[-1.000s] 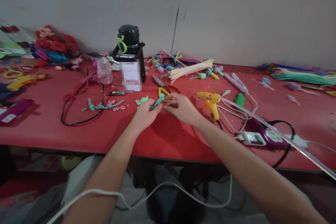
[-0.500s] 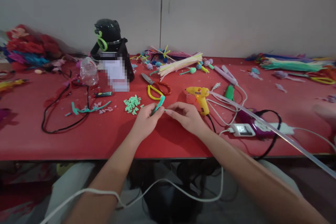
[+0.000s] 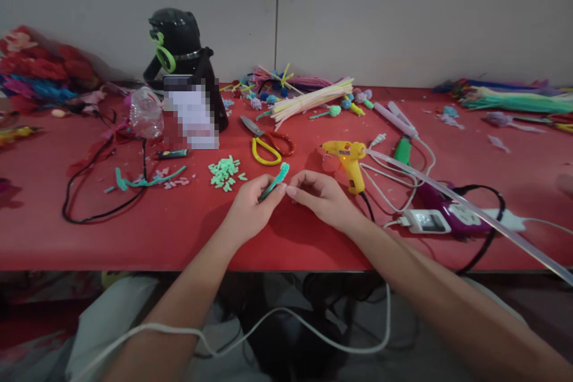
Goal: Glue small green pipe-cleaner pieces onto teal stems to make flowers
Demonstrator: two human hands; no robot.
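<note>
My left hand point(image 3: 250, 206) is closed on a teal fuzzy pipe cleaner point(image 3: 281, 174), whose curved upper end sticks up past the thumb. Beside it, my right hand point(image 3: 326, 200) pinches thumb and finger together, their tips meeting those of my left hand. Whatever lies between the right fingertips is hidden. Left of my hands is a pile of small mint-green cut pieces point(image 3: 225, 173). Scissors point(image 3: 261, 133) with one yellow and one red handle rest just beyond. A yellow glue gun point(image 3: 344, 152) with a long clear stick stands to the right of my right hand.
A black bottle point(image 3: 176, 33) stands behind a pixelated phone-like screen point(image 3: 192, 113) and a clear plastic cup point(image 3: 146, 114). Pale pipe cleaners point(image 3: 313, 101) lie at the back. On the right are a pink flat-iron-like tool point(image 3: 394, 118), a purple power strip point(image 3: 461, 218) and cables.
My hands have drawn together, and the thin green bit seen between their fingertips no longer shows. The camera view has shifted slightly; the table items lie as before.
</note>
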